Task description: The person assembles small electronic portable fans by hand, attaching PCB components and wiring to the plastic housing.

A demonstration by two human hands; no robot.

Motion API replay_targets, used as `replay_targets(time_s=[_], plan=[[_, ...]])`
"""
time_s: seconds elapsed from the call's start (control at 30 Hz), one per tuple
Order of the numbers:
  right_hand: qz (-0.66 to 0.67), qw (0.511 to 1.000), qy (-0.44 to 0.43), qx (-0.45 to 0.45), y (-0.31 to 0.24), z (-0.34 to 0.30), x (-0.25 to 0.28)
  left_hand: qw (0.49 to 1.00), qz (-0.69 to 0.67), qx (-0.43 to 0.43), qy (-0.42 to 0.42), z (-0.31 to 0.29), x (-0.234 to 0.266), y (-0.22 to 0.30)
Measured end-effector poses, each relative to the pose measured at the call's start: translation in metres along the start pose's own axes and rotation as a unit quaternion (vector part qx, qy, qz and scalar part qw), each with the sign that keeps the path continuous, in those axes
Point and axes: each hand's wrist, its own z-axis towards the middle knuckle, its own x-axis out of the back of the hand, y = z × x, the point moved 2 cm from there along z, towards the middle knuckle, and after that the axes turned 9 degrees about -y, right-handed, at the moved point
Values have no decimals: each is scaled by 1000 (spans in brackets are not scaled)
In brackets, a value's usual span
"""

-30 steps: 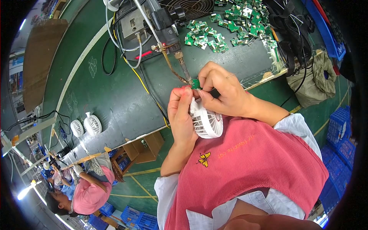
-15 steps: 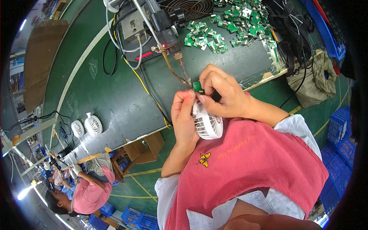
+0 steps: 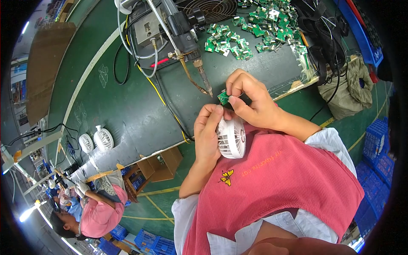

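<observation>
A small white fan head (image 3: 231,139) with a round grille hangs from my left hand (image 3: 208,131), whose thumb and fingers close on its upper end. Pinched in my right hand (image 3: 250,98) is a small green circuit board (image 3: 222,97), just above the left fingertips. Thin wire seems to run by the right fingertips; where it ends I cannot make out. Close by on the left, the tip of a soldering iron (image 3: 205,83) points down beside the board, slightly apart from it. A bent metal tube (image 3: 190,75) reaches toward the same tip.
Loose green circuit boards (image 3: 272,25) lie in a heap at the far side of the bench (image 3: 140,114). Two white fan heads (image 3: 103,138) rest at the left. A soldering machine (image 3: 148,29) stands behind, with cables (image 3: 170,108) crossing the bench. Another person (image 3: 100,210) works at the lower left.
The circuit board has moved away from the iron's tip, slightly right, and tilted. My left hand with the fan has dropped a little, and the fan has turned.
</observation>
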Motion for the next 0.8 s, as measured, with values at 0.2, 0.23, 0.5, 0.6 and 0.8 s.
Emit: replay_targets(time_s=[0.2, 0.23, 0.5, 0.6, 0.8], plan=[[10, 1000, -14, -21, 0, -1, 1, 1000, 19, 1, 12, -3, 4, 4], [5, 1000, -16, -12, 1, -2, 1, 1000, 26, -5, 13, -3, 6, 4], [11, 1000, -20, -3, 2, -2, 0, 998, 55, -24, 14, -5, 9, 4], [18, 1000, -23, -10, 1, -3, 1, 993, 105, -38, 29, -6, 10, 3], [25, 999, -20, -17, 2, -4, 1, 989, 107, -95, -28, -8, 11, 1]])
